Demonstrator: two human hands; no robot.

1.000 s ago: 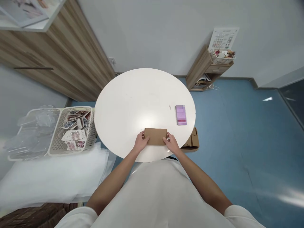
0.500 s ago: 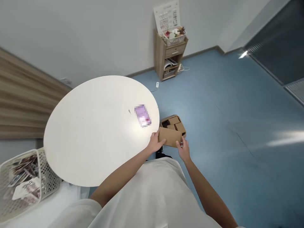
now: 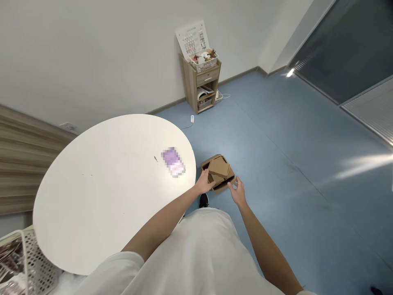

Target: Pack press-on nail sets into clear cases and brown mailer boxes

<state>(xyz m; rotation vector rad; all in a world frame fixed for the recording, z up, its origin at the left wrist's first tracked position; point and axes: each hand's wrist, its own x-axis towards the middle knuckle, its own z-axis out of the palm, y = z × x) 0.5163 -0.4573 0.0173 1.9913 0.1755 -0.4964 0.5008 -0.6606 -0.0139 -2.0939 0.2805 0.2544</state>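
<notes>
Left hand [image 3: 205, 184] and right hand [image 3: 238, 192] are held spread and released, near a cardboard box [image 3: 219, 166].
Just right of the frame's centre, the box is seen aslant over other boxes [image 3: 215, 179] in a carton [image 3: 221, 189]; a pixelated purple item [image 3: 172, 161] is carried by the white surface [image 3: 92, 205] at left; a cabinet [image 3: 190, 84] is placed at upper centre.
</notes>
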